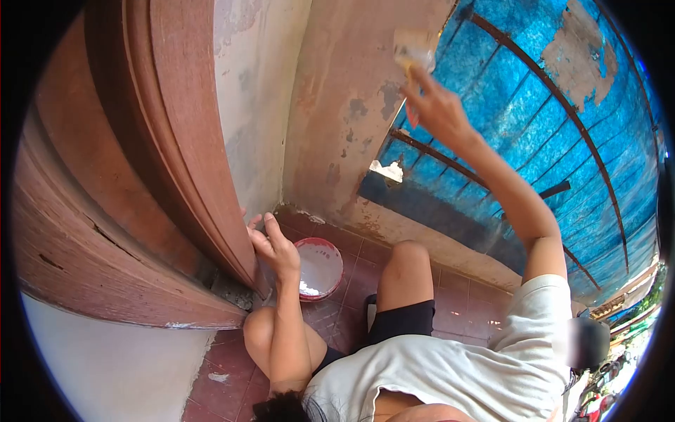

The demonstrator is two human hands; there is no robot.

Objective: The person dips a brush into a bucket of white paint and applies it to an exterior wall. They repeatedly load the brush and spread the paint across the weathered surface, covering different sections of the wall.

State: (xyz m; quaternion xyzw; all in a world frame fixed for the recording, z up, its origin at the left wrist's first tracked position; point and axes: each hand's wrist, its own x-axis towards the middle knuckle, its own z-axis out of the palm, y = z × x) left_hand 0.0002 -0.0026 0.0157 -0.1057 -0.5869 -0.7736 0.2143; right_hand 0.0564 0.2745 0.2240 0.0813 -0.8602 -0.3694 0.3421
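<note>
My right hand [441,111] is raised high, its fingers wrapped round the handle of a paintbrush [410,58]. The brush head, blurred by motion, points up at the peeling wall [344,91] beside the window opening; a red end of the handle shows below the fingers. My left hand [276,246] holds nothing; its fingers are apart, by the edge of the brown wooden door frame [186,126]. Just right of that hand, a red-rimmed basin [325,266] with whitish paint in it stands on the floor.
Blue sheeting [520,91] covers the window behind rusty metal bars [562,84]. My bent knees [408,271] are close to the basin, over reddish floor tiles [457,288]. The plaster wall [256,91] meets the peeling one in a corner.
</note>
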